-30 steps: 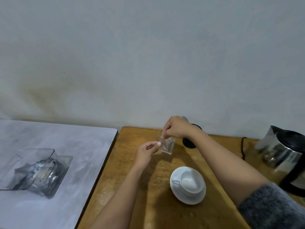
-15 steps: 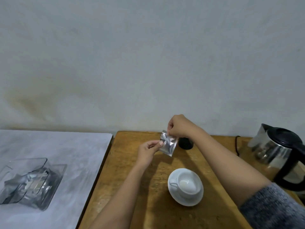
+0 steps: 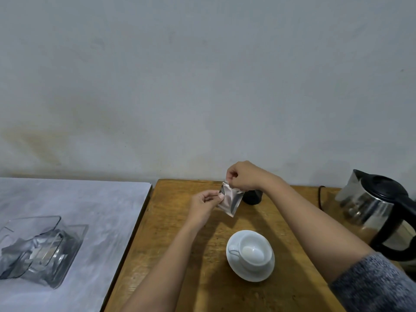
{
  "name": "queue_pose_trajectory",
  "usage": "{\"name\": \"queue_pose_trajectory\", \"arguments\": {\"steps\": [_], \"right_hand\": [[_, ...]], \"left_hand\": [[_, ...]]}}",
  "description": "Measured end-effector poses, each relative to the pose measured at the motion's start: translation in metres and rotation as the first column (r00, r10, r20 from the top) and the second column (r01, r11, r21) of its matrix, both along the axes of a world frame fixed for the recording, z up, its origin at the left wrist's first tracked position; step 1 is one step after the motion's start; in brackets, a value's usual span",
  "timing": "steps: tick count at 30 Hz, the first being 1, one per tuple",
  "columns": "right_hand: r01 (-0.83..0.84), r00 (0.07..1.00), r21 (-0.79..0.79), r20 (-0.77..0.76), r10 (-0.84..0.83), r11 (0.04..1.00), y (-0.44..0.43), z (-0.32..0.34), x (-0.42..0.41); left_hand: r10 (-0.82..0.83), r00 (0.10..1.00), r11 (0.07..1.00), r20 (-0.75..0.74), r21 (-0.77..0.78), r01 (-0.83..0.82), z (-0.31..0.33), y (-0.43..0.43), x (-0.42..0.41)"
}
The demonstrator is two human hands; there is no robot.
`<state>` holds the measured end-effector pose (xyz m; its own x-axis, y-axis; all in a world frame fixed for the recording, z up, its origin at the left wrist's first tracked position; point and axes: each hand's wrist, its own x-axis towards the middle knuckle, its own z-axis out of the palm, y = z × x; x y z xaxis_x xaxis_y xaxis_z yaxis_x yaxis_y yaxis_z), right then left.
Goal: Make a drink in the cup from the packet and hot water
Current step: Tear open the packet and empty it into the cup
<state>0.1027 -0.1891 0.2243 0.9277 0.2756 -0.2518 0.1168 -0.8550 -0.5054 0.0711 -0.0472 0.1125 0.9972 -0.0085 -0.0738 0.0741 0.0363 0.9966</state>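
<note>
A small silver foil packet hangs in the air above the wooden table, held by both hands. My left hand pinches its left edge, and my right hand pinches its top corner from above. Nearer to me, a white cup stands upright on a white saucer, with nothing in it that I can make out. A steel kettle with a black lid and handle stands at the right edge of the table.
A small black object stands behind the packet, partly hidden by my right wrist. A black cord runs along the table toward the kettle. On the grey surface at left lies a clear plastic tray holding several silver packets.
Both hands have kept hold of the packet, which now shows more of its flat silver face. The view has shifted slightly, so the cup and kettle sit a little lower and left.
</note>
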Motion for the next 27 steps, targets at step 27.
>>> {"name": "queue_pose_trajectory", "arguments": {"steps": [27], "right_hand": [[-0.114,0.969,0.048,0.227,0.101,0.992,0.022,-0.029,-0.012]], "left_hand": [[0.082,0.996,0.991,-0.037,-0.107,-0.086,0.013,0.007,-0.009]]}}
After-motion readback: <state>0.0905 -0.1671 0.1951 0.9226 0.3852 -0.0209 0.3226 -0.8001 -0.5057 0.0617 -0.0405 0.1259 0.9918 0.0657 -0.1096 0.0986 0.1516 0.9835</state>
